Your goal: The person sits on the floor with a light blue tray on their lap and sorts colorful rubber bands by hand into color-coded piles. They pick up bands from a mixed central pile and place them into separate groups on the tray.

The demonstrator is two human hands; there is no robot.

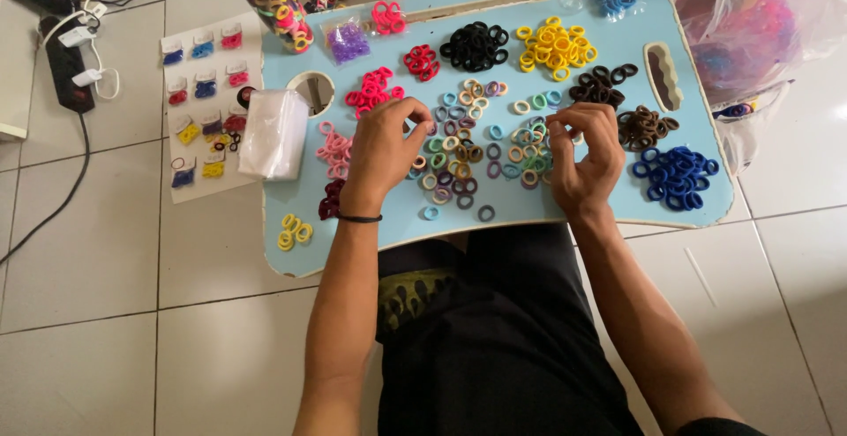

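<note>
While both hands work over the light-blue lap tray [353, 251], the left hand [381, 149] and right hand [584, 155] pinch narrowly at the mixed pastel hair ties [472, 149] at centre; what each holds cannot be told. Left lies a clear bag stack [273, 133]; beyond, a white card of small packets [205, 109].

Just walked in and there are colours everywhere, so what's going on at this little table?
A person sits on the tiled floor with a light blue lap table over their legs. Both hands work in a loose heap of mixed pastel elastic hair ties at its middle: the left hand pinches at the heap's edge and the right hand picks at its other side. Around it lie single-colour piles: black, yellow, dark blue and red.
</note>
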